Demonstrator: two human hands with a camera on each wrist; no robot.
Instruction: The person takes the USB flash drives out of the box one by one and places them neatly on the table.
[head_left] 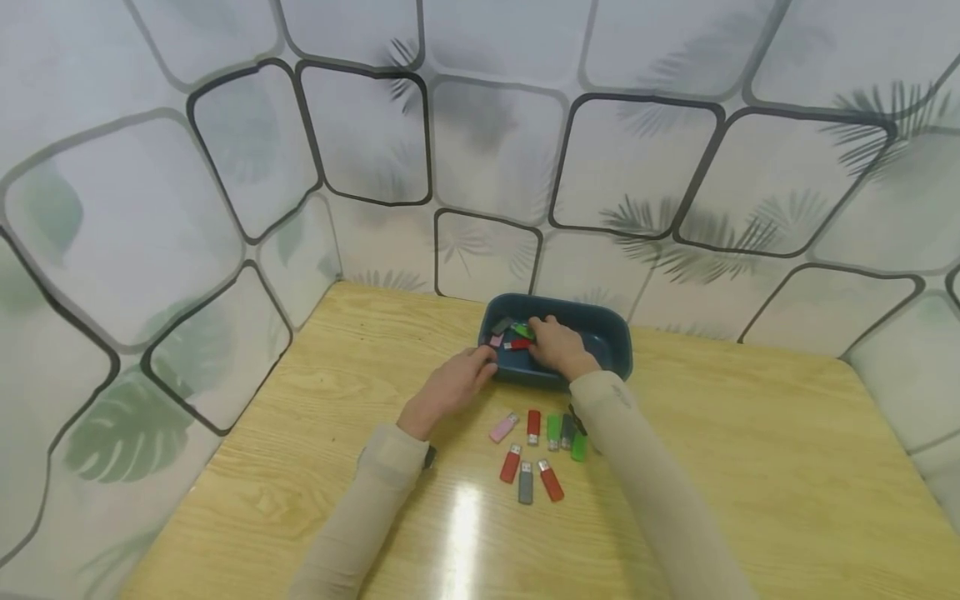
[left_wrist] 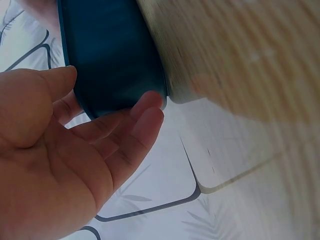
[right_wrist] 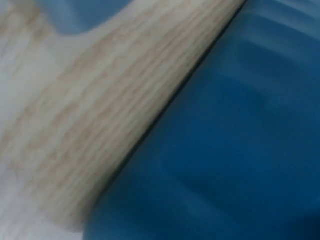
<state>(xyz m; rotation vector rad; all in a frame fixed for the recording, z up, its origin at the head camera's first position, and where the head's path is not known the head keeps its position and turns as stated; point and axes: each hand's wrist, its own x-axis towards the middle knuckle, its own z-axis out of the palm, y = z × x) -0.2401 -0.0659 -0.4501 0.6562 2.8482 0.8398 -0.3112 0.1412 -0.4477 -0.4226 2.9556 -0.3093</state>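
Left hand (head_left: 453, 383) gripping the near left corner of a blue bin (head_left: 611, 343) at the table's (head_left: 750, 433) far edge, right hand (head_left: 558, 346) inside beside USB sticks (head_left: 519, 344), its grip unclear, loose sticks (head_left: 526, 483) nearer the front edge.

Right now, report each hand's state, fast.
Left hand: holding the blue bin by its corner.
Right hand: inside the bin, beside a green USB stick; whether it grips anything cannot be told.
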